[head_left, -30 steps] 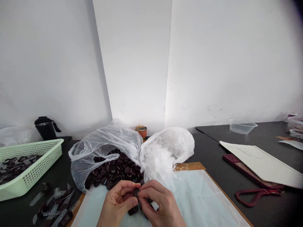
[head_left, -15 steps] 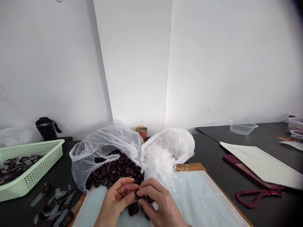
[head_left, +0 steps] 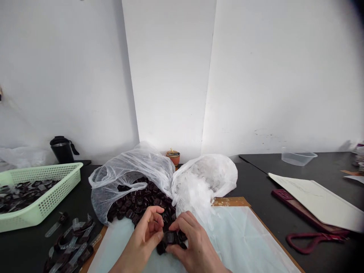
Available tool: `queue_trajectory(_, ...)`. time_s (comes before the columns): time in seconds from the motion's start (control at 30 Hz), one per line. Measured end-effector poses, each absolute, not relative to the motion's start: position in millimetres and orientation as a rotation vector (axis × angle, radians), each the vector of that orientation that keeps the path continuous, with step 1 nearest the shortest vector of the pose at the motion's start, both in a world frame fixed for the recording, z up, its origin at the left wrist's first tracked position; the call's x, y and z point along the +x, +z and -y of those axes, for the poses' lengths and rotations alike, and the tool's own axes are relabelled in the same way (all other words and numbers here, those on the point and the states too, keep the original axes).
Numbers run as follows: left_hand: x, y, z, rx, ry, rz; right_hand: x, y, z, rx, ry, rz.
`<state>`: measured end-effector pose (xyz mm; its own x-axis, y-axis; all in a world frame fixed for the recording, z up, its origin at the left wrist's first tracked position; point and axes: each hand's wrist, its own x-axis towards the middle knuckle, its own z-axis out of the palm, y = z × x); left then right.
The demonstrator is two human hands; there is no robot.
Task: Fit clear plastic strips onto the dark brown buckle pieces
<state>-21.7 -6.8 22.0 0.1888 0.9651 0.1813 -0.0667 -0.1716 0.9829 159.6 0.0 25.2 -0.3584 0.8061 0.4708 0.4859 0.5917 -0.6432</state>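
Observation:
A small dark, glossy, squarish plastic piece is pinched between the thumb and fingers of my right hand. Beside it on the left is my left hand, its fingers bent and a gap between forefinger and thumb. Its thumb tip is close to the piece; I cannot tell if they touch. More of these dark pieces spill in a heap from a clear plastic bag just beyond my hands. To the right of that bag, a white bag holds translucent plastic strips.
A pale green basket of dark pieces and strips stands left. Assembled strips and pieces lie before it. Pale sheeting covers a brown board. Right are dark red pliers, a notebook and a clear tub.
My left forefinger and thumb have moved apart, away from the right fingers. The dark piece now shows in my right hand. The whole view has shifted slightly.

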Motion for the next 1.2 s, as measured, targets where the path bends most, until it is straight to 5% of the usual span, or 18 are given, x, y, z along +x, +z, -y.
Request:
queue_trajectory(0.6,-25.7,39.7,13.6,2.01,1.161,-1.249,159.9,24.3,0.0,-0.948,0.301,2.01)
queue_trajectory(1.2,-17.9,26.5,7.4,1.246,1.023,-0.925,164.3,24.9,0.0,-0.906,0.381,2.039)
